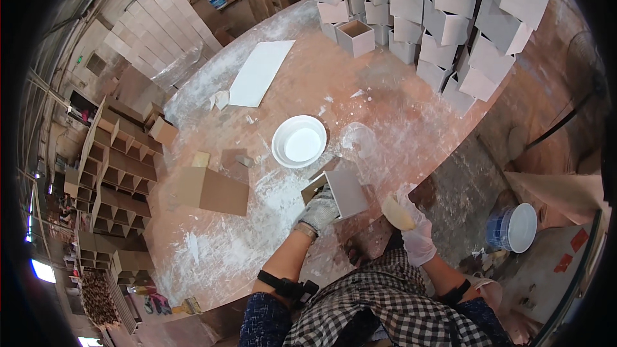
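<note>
A small box point(351, 193) with whitish-grey sides stands tilted near the table's front edge. My left hand point(319, 211), in a grey-white work glove, reaches into its open side and grips it from within; the fingertips are hidden inside. To the right of the box and apart from it, my right hand point(421, 236) wears a thin white glove. Its fingers are closed on a pale yellow sponge point(398, 213), held just off the table edge. Behind the box sits a round white basin point(276, 143) with white material in it.
Bare brown boxes point(215, 189) lie left of the basin, with more stacked point(122, 167) at the far left. A white sheet point(260, 74) rests farther back. Tall stacks of whitish boxes point(443, 22) line the far right edge. A bucket point(517, 228) stands lower right, beyond the table point(212, 263).
</note>
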The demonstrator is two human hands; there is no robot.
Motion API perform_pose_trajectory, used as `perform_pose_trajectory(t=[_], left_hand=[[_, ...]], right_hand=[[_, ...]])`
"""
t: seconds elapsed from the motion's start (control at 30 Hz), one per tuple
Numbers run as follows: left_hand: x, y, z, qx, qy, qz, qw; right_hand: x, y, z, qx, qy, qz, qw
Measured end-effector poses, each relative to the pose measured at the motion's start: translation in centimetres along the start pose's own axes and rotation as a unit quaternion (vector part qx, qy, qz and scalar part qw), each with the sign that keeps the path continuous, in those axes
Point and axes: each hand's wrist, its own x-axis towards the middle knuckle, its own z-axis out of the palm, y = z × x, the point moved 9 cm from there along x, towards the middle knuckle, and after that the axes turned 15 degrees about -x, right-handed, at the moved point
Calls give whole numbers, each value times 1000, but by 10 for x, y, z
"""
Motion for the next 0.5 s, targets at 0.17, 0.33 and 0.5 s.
perform_pose_trajectory(t=[0.17, 0.33, 0.5], left_hand=[[15, 4, -5, -106, 19, -23, 994], [32, 32, -10, -4, -41, 3, 999], [50, 36, 15, 83, -124, 23, 989]], right_hand=[[12, -7, 0, 66, 4, 61, 996], [25, 16, -14, 73, 47, 90, 992], [71, -58, -4, -405, 35, -135, 904]])
